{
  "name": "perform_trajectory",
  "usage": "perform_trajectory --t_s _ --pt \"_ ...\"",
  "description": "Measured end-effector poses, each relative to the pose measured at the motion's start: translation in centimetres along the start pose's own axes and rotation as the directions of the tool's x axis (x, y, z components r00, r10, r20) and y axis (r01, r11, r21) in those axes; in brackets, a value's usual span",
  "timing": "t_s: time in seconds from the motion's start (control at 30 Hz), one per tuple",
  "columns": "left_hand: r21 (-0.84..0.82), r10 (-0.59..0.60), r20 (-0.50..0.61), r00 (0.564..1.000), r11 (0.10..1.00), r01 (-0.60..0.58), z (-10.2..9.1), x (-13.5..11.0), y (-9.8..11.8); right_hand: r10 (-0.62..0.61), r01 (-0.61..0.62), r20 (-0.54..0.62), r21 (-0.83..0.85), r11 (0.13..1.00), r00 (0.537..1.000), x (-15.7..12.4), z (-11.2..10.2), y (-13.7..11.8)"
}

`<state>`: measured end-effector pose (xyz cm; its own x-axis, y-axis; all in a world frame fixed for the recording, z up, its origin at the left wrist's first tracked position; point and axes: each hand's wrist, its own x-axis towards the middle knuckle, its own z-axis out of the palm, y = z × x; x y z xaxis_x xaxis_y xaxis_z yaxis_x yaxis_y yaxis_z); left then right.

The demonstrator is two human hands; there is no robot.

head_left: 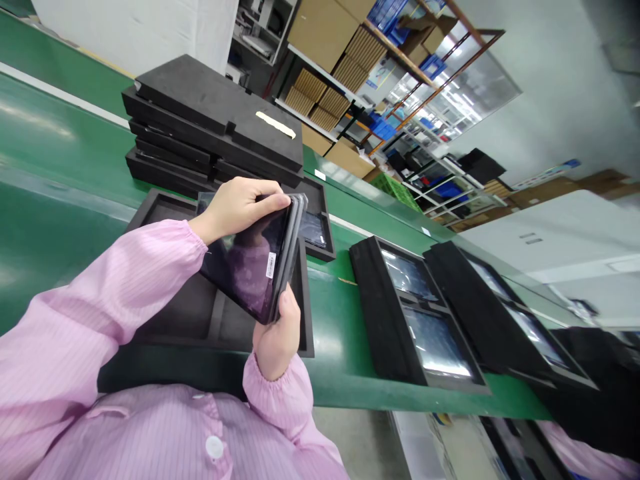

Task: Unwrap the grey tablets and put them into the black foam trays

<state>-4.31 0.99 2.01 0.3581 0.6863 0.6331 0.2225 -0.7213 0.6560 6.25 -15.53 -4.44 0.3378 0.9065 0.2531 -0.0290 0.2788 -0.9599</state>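
I hold a small stack of dark glossy screen panels (250,267) tilted on edge above an open black foam tray (170,313). My left hand (237,207) is closed over the stack's upper edge, fingers curled round the panel ends. My right hand (275,340) grips the lower corner from beneath, thumb pressed against the edge. A small white label shows on the front panel. The tray's compartments below the panels look empty where they are visible.
A pile of black foam trays (200,127) sits behind on the green conveyor belt (50,167). Two trays holding screens (415,313) (510,320) lie further along the belt. Shelves with cardboard boxes (325,40) stand beyond. Another person's pink sleeve (580,447) shows at lower right.
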Motion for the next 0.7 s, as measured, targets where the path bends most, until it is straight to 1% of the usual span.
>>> perform_trajectory --t_s 0.2,0.27,0.33,0.43,0.53,0.6,0.7 --pt "0.004 -0.007 0.007 1.0 1.0 0.007 0.1 0.1 0.1 -0.104 0.095 -0.033 -0.203 0.974 0.994 -0.3 -1.0 1.2" --pt "0.001 -0.002 0.008 1.0 1.0 0.002 0.2 0.1 0.1 -0.142 0.134 -0.019 -0.234 0.963 0.99 -0.2 -1.2 1.3" --pt "0.003 -0.002 0.005 1.0 1.0 0.002 0.2 0.1 0.2 -0.154 0.152 0.006 -0.221 0.963 0.988 0.1 -1.3 0.9" --pt "0.009 0.0 0.004 1.0 1.0 0.0 0.1 0.1 0.3 -0.129 0.135 0.045 -0.187 0.973 0.991 0.7 -1.2 -0.3" --pt "0.009 0.003 -0.003 1.0 1.0 -0.003 0.2 -0.3 0.5 -0.091 0.102 0.061 -0.207 0.973 0.994 1.0 -1.0 -1.6" --pt "-0.004 0.009 -0.027 1.0 1.0 -0.009 0.2 -0.7 0.6 -0.056 0.064 0.045 -0.2 0.978 0.997 0.9 -0.9 -2.1" --pt "-0.021 0.022 -0.075 0.997 1.0 -0.023 0.1 -1.4 0.7 -0.028 0.027 -0.003 -0.165 0.986 1.0 0.6 -0.9 -2.1"
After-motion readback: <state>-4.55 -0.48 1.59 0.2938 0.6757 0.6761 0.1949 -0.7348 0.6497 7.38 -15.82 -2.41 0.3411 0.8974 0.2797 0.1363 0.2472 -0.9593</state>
